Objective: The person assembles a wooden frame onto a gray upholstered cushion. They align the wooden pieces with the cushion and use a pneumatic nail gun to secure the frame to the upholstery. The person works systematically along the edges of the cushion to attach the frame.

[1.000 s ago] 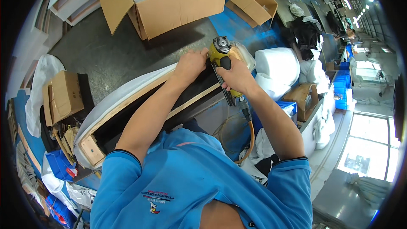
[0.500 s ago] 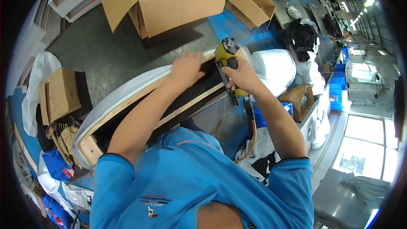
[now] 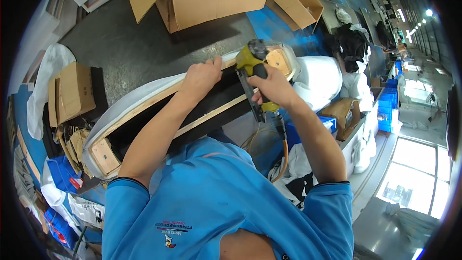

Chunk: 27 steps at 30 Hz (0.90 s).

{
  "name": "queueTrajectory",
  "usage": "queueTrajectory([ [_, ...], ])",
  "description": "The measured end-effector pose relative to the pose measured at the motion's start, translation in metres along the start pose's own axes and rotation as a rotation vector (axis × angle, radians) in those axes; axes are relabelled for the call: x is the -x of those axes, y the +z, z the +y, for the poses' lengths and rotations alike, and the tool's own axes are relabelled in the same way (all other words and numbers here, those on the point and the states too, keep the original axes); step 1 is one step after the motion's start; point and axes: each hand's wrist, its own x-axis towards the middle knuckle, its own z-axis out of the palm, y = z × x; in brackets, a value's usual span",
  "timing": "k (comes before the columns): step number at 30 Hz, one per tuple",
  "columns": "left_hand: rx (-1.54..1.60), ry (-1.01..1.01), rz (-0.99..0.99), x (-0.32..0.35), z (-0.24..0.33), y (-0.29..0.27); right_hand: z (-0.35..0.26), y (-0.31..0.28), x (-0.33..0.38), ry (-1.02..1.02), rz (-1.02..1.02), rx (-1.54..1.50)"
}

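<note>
A long wooden frame (image 3: 101, 158) with pale padded fabric (image 3: 126, 101) wrapped round its outer side lies across in front of me; dark material fills its inside. My left hand (image 3: 204, 78) is closed over the far wooden rail, its fingers curled at the fabric edge. In my right hand (image 3: 275, 86) is a yellow and black pneumatic staple gun (image 3: 245, 62), gripped by its handle. Its head is over the far rail, just right of my left hand; whether it touches the wood I cannot tell. An orange air hose (image 3: 285, 156) runs down from the handle.
A large open carton (image 3: 221, 2) with clear plastic wrap stands beyond the frame, a smaller open carton (image 3: 296, 5) to its right. Another carton (image 3: 72, 91) sits at left. White rolled padding (image 3: 315, 79) lies by the frame's right end. Blue bins (image 3: 387, 106) stand farther right.
My left hand has shifted left along the far rail and its fingers have curled in. The staple gun has moved slightly left, uncovering the frame's right end. The view has shifted a little.
</note>
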Motion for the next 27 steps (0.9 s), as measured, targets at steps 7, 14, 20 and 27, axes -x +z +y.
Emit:
queueTrajectory([
  [7, -0.007, -0.007, 0.051, 0.038, -0.024, -0.03, -0.001, 0.012, 0.001, 0.003, 0.004, 0.059],
  [14, 0.074, -0.084, -0.109, 0.045, -0.033, -0.033, -0.015, 0.053, 0.013, -0.02, -0.06, 0.073],
  [20, 0.095, -0.066, -0.138, 0.079, -0.053, -0.062, -0.012, 0.054, 0.012, -0.025, -0.132, 0.014],
  [27, 0.185, -0.084, -0.18, 0.083, -0.061, -0.067, -0.035, 0.085, 0.028, -0.051, -0.122, 0.165],
])
